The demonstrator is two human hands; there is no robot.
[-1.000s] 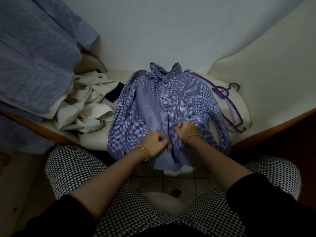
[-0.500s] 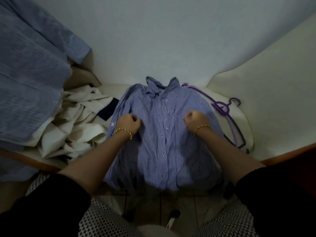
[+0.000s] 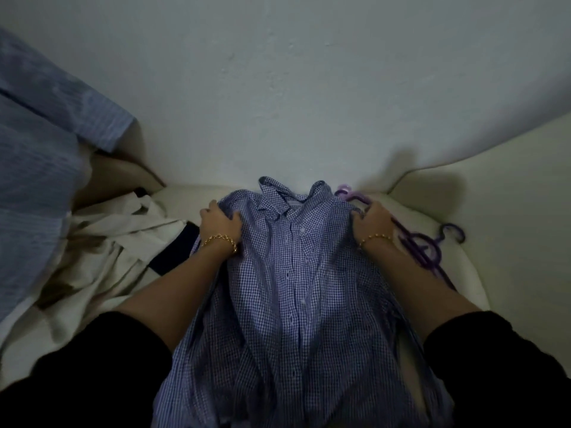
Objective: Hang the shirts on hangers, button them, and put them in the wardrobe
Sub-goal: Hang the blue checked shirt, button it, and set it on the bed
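Blue checked shirt [image 3: 296, 291] at frame centre, buttoned front up, left hand [image 3: 220, 223] gripping one shoulder, right hand [image 3: 372, 220] gripping the other, purple hangers [image 3: 420, 245] at right, beside the right hand

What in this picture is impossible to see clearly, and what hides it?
Head view: a hanger inside the checked shirt, if any; the cloth covers it.
Head view: the number of purple hangers; the right forearm and the shirt cover part of them.
Head view: the light blue striped shirt; the left edge cuts it, and it is blurred.
Head view: the checked shirt's hem; the bottom edge cuts it.
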